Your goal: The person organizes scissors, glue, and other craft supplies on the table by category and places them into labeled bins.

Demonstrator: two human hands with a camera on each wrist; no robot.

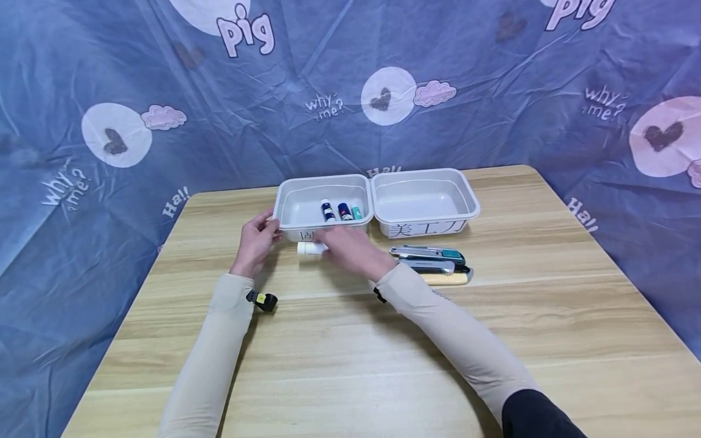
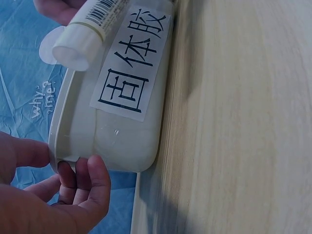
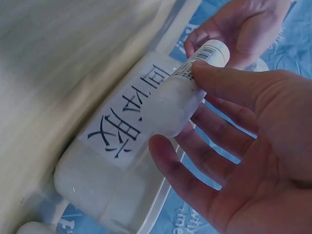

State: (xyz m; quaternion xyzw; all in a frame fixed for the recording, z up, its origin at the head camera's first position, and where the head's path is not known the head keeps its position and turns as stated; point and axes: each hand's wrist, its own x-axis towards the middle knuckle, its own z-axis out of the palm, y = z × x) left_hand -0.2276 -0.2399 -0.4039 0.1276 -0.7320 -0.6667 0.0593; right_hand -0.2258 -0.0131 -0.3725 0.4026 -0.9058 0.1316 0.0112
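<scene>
In my right hand (image 1: 353,248) is a white glue stick (image 3: 187,90) with a barcode, pinched between thumb and fingers. It lies sideways in front of the labelled wall of the left plastic container (image 2: 78,117). My left hand (image 1: 256,242) grips that container's left end, thumb at the rim and fingers curled beneath it. Inside the container, a dark blue and white glue stick (image 1: 328,210), another dark blue one (image 1: 344,212) and a teal one (image 1: 356,213) lie side by side. The right hand partly hides the container's label in the head view.
A second white container (image 1: 421,218) with a printed label stands right beside the first. In front of it lie a teal and silver utility knife (image 1: 429,254), a grey and black one (image 1: 429,266) and a yellow-handled one (image 1: 446,279). A blue patterned cloth (image 1: 306,140) hangs behind the table (image 1: 339,365).
</scene>
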